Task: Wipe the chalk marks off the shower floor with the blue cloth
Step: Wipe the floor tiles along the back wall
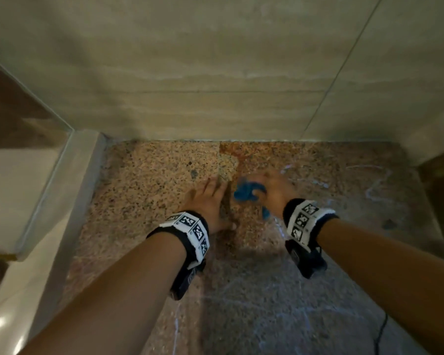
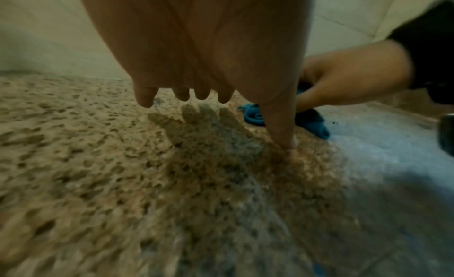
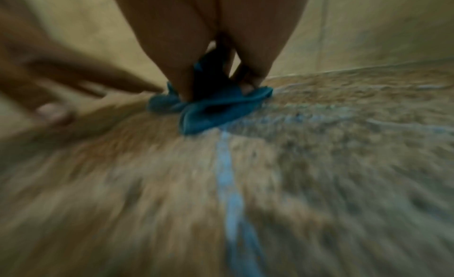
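Tiled wall [image 1: 215, 73] blocks ahead, raised curb [image 1: 69, 180] left; floor [image 1: 344, 213] rightward lies open.

A bathroom, inside a shower stall: speckled granite shower floor [image 1: 151, 190] meeting large beige wall tiles [image 1: 190, 60] at the far side, low pale curb [image 1: 62, 180] on the left, faint chalk marks [image 1: 374, 185] at the right.
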Available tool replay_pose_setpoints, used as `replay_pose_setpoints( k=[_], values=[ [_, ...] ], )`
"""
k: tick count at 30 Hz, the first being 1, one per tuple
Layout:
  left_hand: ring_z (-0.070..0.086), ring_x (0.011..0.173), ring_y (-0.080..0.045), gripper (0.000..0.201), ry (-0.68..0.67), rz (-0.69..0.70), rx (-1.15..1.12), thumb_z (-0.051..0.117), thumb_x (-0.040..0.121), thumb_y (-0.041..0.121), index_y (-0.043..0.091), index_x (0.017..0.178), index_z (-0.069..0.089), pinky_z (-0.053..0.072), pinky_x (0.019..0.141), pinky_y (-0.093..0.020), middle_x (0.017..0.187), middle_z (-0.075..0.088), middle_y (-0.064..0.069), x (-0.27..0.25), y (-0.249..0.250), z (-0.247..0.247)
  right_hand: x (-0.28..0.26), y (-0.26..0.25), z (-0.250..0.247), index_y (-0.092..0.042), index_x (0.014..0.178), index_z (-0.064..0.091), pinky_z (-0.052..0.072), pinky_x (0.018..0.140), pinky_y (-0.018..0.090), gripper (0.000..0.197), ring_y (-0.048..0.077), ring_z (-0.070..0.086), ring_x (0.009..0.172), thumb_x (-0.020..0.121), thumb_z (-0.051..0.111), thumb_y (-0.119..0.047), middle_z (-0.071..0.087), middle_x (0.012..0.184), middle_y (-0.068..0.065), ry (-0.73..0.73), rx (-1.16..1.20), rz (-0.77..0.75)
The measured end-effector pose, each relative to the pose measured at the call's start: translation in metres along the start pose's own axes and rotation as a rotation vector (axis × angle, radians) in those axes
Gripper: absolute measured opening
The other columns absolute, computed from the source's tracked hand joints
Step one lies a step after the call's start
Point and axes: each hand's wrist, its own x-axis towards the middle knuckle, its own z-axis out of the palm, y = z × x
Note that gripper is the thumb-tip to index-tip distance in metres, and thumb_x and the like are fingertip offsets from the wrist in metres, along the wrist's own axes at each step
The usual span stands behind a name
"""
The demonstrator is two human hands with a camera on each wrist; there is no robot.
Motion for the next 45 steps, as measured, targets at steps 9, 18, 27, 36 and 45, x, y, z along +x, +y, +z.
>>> replay_pose_setpoints(
  k=[9, 18, 27, 36, 45],
  values=[
    [-0.019, 0.147, -0.024, 0.124, 0.005, 0.011, 0.001, 0.065, 0.070, 0.073, 0.029, 0.151, -0.019, -0.002, 0.117, -0.054, 0.156, -0.030, 0.002, 0.008, -0.006, 0.014, 0.016, 0.012, -0.012, -0.023, 0.127, 0.057, 0.036, 0.093, 0.032, 0.037, 0.032, 0.045, 0.117, 0.092, 0.050, -0.014, 0.044, 0.132, 0.015, -0.055, -0.182, -0.009],
    [-0.020, 0.147, -0.024, 0.130, -0.009, -0.016, 0.027, 0.068, 0.067, 0.073, 0.029, 0.150, -0.022, 0.000, 0.118, -0.054, 0.156, -0.031, 0.002, 0.009, -0.003, 0.012, 0.001, -0.002, 0.013, -0.033, 0.104, 0.044, 0.036, 0.075, 0.017, 0.026, 0.008, 0.037, 0.089, 0.093, 0.050, -0.010, 0.033, 0.105, -0.005, -0.040, -0.085, -0.124],
    [-0.020, 0.147, -0.023, 0.132, -0.042, -0.028, 0.042, 0.067, 0.065, 0.075, 0.030, 0.149, -0.024, 0.001, 0.119, -0.054, 0.156, -0.032, 0.003, 0.009, -0.002, 0.010, 0.023, 0.026, -0.001, -0.019, 0.132, 0.046, 0.038, 0.070, 0.021, 0.036, 0.017, 0.048, 0.091, 0.095, 0.051, -0.018, 0.041, 0.123, 0.003, 0.073, -0.052, 0.092],
    [-0.020, 0.147, -0.022, 0.132, -0.032, -0.037, 0.034, 0.069, 0.064, 0.074, 0.031, 0.149, -0.022, 0.001, 0.119, -0.054, 0.156, -0.031, 0.004, 0.010, -0.003, 0.012, 0.022, 0.029, -0.009, -0.033, 0.114, 0.059, 0.040, 0.082, 0.035, 0.030, 0.027, 0.049, 0.098, 0.092, 0.049, -0.014, 0.046, 0.111, 0.009, -0.010, -0.140, -0.018],
    [-0.021, 0.146, -0.021, 0.132, -0.017, -0.030, 0.027, 0.069, 0.064, 0.074, 0.031, 0.150, -0.022, 0.000, 0.119, -0.053, 0.156, -0.031, 0.004, 0.012, -0.004, 0.014, 0.006, 0.031, -0.018, -0.030, 0.127, 0.055, 0.038, 0.097, 0.031, 0.035, 0.025, 0.042, 0.117, 0.093, 0.050, -0.039, 0.036, 0.132, 0.002, -0.031, -0.106, 0.099]
  ],
)
